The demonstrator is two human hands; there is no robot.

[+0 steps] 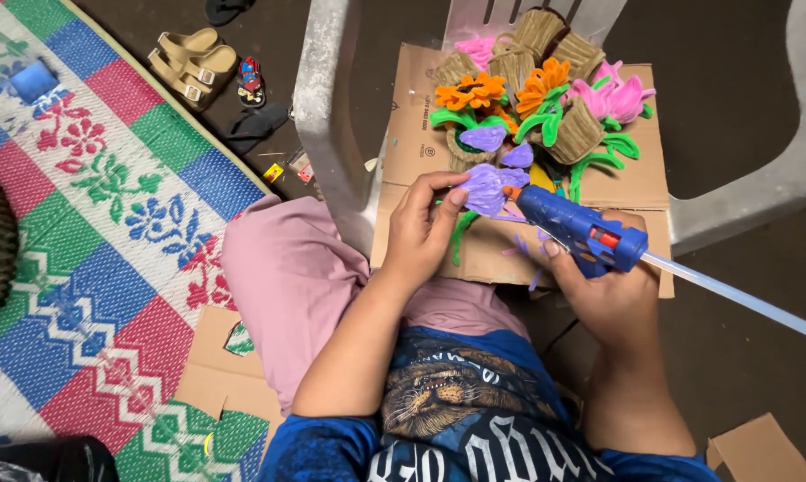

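Left hand (pixel 425 228) curled around a purple pipe-cleaner flower (pixel 486 187), fingertips pinching its petals, green stem trailing down over the cardboard sheet (pixel 421 134). Right hand (pixel 604 290) closed on a blue glue gun (pixel 581 234), nozzle touching the flower's right side, clear glue stick jutting right. Farther off, small woven baskets (pixel 580 132) of orange, pink and purple flowers. Far left, tan sandals (pixel 191 61) beside a patterned mat (pixel 99 232).

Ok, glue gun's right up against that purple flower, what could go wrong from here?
The left hand pinches the purple pipe-cleaner flower right where the blue glue gun nozzle touches, so hot glue could likely burn those fingertips. Glue may also drip onto the cardboard sheet. The long glue stick juts out and could snag.
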